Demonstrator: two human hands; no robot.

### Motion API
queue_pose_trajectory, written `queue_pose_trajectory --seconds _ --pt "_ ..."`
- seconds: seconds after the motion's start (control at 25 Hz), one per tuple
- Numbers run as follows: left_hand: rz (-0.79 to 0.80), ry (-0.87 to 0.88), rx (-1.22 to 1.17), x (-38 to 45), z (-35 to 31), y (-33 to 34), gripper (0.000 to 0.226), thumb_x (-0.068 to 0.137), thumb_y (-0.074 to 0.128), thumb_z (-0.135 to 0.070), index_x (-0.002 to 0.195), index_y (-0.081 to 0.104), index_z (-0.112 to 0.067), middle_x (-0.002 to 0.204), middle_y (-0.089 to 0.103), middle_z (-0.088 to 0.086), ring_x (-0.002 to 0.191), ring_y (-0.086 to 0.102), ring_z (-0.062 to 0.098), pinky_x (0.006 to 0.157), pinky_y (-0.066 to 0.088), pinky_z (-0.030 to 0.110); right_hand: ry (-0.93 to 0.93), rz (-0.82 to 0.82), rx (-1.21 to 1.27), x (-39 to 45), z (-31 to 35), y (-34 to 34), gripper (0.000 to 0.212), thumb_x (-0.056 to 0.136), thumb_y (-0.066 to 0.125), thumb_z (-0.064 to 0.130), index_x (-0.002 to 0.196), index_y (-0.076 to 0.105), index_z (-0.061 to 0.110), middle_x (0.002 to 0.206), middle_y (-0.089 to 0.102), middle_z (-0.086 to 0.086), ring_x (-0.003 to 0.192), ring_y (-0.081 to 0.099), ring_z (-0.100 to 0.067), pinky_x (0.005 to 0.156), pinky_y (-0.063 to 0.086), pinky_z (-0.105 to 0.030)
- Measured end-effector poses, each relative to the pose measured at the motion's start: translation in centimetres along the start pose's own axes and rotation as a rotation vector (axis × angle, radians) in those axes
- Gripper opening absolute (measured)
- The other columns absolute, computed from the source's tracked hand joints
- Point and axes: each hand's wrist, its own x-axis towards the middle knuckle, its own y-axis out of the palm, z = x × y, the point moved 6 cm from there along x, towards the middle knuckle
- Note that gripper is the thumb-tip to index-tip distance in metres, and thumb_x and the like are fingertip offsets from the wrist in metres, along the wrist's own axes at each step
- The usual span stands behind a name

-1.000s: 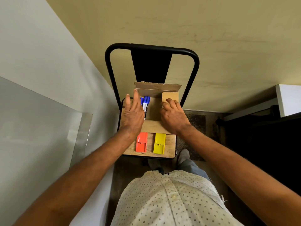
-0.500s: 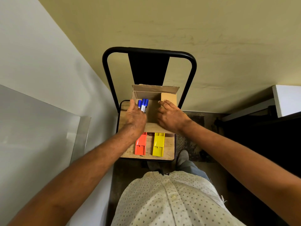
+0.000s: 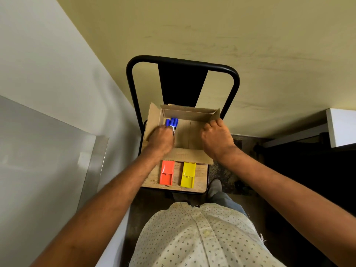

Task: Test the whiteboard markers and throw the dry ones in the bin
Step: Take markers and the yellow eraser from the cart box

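Observation:
An open cardboard box (image 3: 185,132) stands on a chair seat. Blue-capped whiteboard markers (image 3: 172,123) lie along its left inner side. My left hand (image 3: 160,140) reaches into the box, its fingers curled around the markers' barrels, hiding most of them. My right hand (image 3: 216,139) grips the box's right flap and holds it outward.
The chair (image 3: 183,74) has a black metal back and a wooden seat (image 3: 200,182). An orange holder (image 3: 166,175) and a yellow holder (image 3: 188,175) lie on the seat in front of the box. A whiteboard (image 3: 44,155) leans at the left. White furniture (image 3: 342,126) stands at the right.
Both side flaps of the box have been folded outward. My left hand moved from the left flap down onto the markers. My right hand shifted right, pulling its flap open.

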Motion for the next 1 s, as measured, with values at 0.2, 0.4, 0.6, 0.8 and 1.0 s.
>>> queue_pose_trajectory --seconds 0.2,0.4,0.6,0.8,1.0 --pt "0.072 -0.351 -0.527 1.5 0.9 1.6 0.046 0.098 0.061 -0.022 0.139 0.048 -0.007 0.128 0.06 0.014 0.119 0.059 0.033 0.092 0.048 0.039 0.127 0.17 0.123 3.5 0.1 0.2 0.029 0.102 0.053 0.023 0.129 0.061 0.017 0.124 0.069 -0.006 0.119 0.063 -0.026 0.106 0.042 -0.041" --pt "0.169 -0.513 -0.663 2.3 0.8 2.6 0.05 0.096 0.055 -0.011 0.144 0.041 -0.007 0.132 0.057 0.015 0.117 0.058 0.032 0.089 0.048 0.035 0.286 0.303 0.49 4.1 1.9 2.0 0.036 0.105 0.044 0.019 0.14 0.054 0.013 0.136 0.062 -0.012 0.126 0.059 -0.031 0.097 0.05 -0.042" --pt "0.092 -0.493 -0.749 2.3 1.8 3.6 0.062 0.092 0.053 -0.006 0.148 0.03 -0.019 0.12 0.06 0.013 0.106 0.061 0.03 0.083 0.053 0.04 0.341 0.213 0.684 2.8 2.6 2.8 0.085 0.103 0.049 0.016 0.164 -0.01 0.025 0.153 0.038 -0.015 0.129 0.05 -0.035 0.095 0.053 -0.049" --pt "0.12 -0.568 -0.805 2.8 2.1 4.2 0.049 0.095 0.045 -0.003 0.141 0.035 -0.016 0.109 0.059 0.011 0.09 0.057 0.024 0.058 0.041 0.03 0.404 -0.076 0.946 5.7 0.6 3.0 0.085 0.096 0.061 0.005 0.163 0.01 0.02 0.144 0.047 -0.016 0.125 0.053 -0.035 0.099 0.054 -0.051" --pt "0.138 -0.581 -0.69 3.9 1.9 4.0 0.045 0.098 0.042 -0.005 0.142 0.037 -0.012 0.109 0.049 0.005 0.091 0.048 0.022 0.051 0.033 0.027 0.488 -0.278 1.532 9.0 1.6 5.4 0.033 0.101 0.056 0.005 0.13 0.044 0.014 0.123 0.057 -0.005 0.113 0.059 -0.018 0.098 0.055 -0.04"
